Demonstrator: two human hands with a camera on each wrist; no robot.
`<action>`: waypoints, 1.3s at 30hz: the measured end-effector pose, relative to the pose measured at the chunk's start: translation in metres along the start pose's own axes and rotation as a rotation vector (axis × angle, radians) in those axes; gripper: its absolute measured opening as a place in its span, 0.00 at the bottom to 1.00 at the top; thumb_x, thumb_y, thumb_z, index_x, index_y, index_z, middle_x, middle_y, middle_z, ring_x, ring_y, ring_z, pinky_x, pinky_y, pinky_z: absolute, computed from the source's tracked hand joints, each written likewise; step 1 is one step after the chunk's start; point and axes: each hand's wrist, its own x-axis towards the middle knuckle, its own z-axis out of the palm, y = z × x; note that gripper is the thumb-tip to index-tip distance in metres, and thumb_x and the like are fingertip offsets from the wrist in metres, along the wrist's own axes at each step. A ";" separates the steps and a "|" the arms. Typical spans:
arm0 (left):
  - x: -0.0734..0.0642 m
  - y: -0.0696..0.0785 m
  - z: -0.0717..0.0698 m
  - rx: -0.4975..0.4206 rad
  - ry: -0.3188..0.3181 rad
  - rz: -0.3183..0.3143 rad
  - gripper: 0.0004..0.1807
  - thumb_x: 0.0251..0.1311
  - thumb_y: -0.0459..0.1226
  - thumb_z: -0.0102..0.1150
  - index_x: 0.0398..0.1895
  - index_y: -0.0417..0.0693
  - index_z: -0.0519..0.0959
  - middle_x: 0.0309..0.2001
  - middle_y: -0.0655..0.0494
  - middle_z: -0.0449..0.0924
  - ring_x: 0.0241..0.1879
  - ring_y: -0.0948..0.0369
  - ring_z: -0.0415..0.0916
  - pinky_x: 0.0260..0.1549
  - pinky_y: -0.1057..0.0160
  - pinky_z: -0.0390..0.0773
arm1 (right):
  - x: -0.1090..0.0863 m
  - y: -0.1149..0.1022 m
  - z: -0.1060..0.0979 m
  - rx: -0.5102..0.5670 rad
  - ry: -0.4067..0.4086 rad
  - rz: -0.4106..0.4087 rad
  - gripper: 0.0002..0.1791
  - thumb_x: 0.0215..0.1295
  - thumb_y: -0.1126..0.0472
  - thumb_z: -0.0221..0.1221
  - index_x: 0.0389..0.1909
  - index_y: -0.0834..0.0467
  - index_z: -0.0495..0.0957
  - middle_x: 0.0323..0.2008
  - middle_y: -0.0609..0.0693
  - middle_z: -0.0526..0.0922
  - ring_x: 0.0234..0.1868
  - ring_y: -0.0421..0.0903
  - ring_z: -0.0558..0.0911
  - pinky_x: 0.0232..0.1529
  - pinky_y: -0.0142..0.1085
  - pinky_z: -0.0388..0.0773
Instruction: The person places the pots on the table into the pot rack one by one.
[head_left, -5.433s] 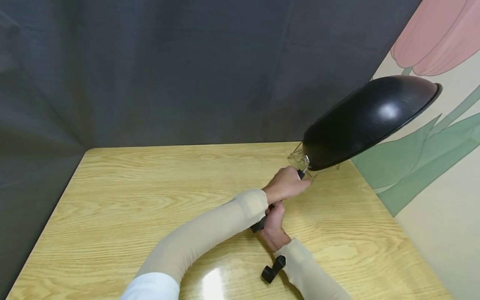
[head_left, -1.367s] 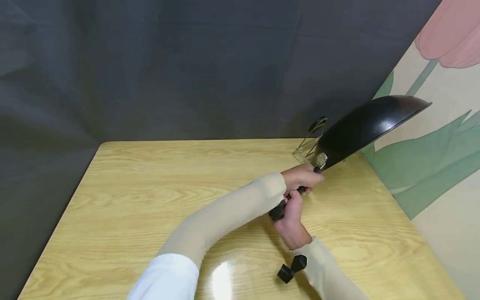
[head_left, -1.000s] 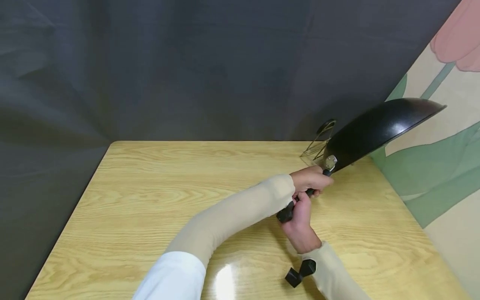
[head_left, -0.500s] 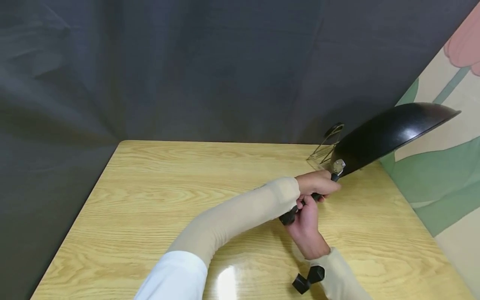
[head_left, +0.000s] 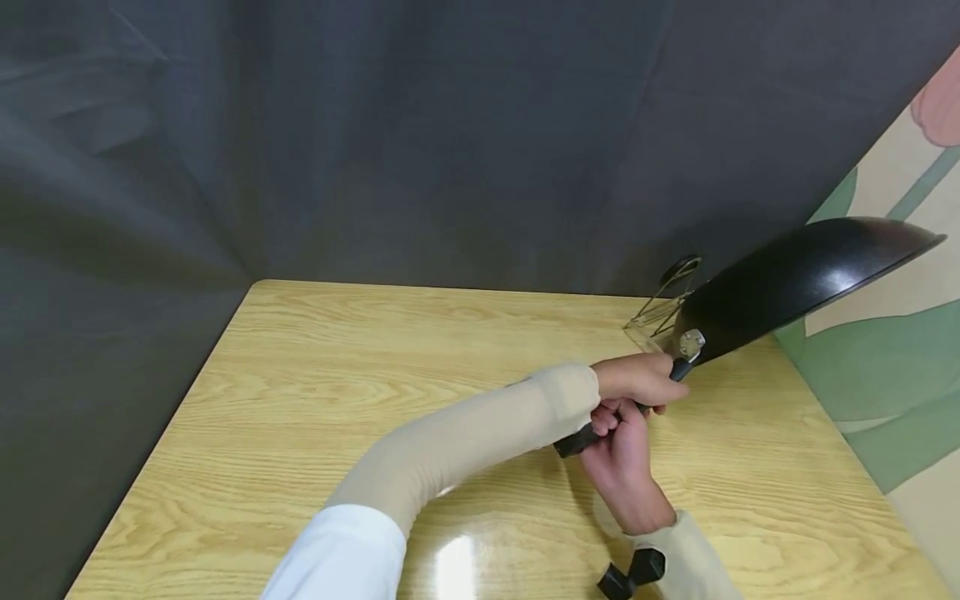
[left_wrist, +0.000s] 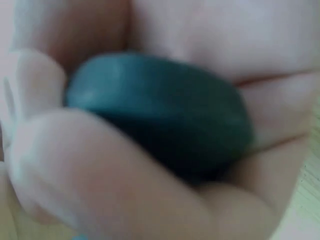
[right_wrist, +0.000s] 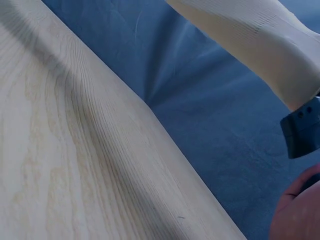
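A black wok (head_left: pixel 810 279) is tilted at the table's far right corner, its dark rounded underside towards me. My left hand (head_left: pixel 637 377) grips its black handle (head_left: pixel 681 368) just behind the metal bracket (head_left: pixel 692 343). Lower on the same handle, my right hand (head_left: pixel 624 467) holds on with curled fingers, partly behind the left forearm. In the left wrist view, fingers (left_wrist: pixel 125 185) wrap round a dark, blurred handle end (left_wrist: pixel 165 110). Directly left of the wok stands a wire rack (head_left: pixel 660 315) with a black loop on top. Whether wok and rack touch is unclear.
The wood-grain table (head_left: pixel 360 350) stretches to the left. A dark cloth (head_left: pixel 412 150) hangs behind it, and a wall with a painted flower (head_left: pixel 885 367) borders the right side. Black mounts (head_left: pixel 633 575) sit on the right wrist.
Compared with about five seconds ago, the wok is lower and seen more edge-on, uncovering the rack. Over the last second the whole scene has drifted right in view; both hands keep their hold.
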 end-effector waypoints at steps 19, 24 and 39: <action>-0.005 0.000 0.003 0.054 0.049 -0.001 0.20 0.75 0.44 0.53 0.23 0.46 0.75 0.20 0.57 0.77 0.16 0.63 0.69 0.24 0.69 0.70 | -0.006 -0.005 0.002 -0.030 -0.029 0.049 0.14 0.64 0.71 0.56 0.20 0.58 0.66 0.17 0.44 0.57 0.18 0.39 0.59 0.27 0.31 0.67; -0.006 -0.001 0.002 0.037 0.062 0.008 0.19 0.74 0.43 0.54 0.22 0.46 0.75 0.17 0.59 0.75 0.16 0.63 0.70 0.24 0.68 0.71 | -0.007 -0.006 0.003 -0.081 -0.034 0.061 0.16 0.69 0.68 0.54 0.20 0.56 0.66 0.18 0.43 0.57 0.19 0.39 0.56 0.27 0.31 0.70; -0.005 -0.003 0.008 -0.028 0.038 0.089 0.16 0.74 0.40 0.54 0.26 0.44 0.72 0.17 0.59 0.77 0.17 0.63 0.71 0.25 0.70 0.69 | -0.017 -0.017 -0.003 -0.088 -0.050 0.134 0.22 0.83 0.59 0.45 0.22 0.56 0.68 0.18 0.44 0.57 0.21 0.39 0.54 0.28 0.30 0.69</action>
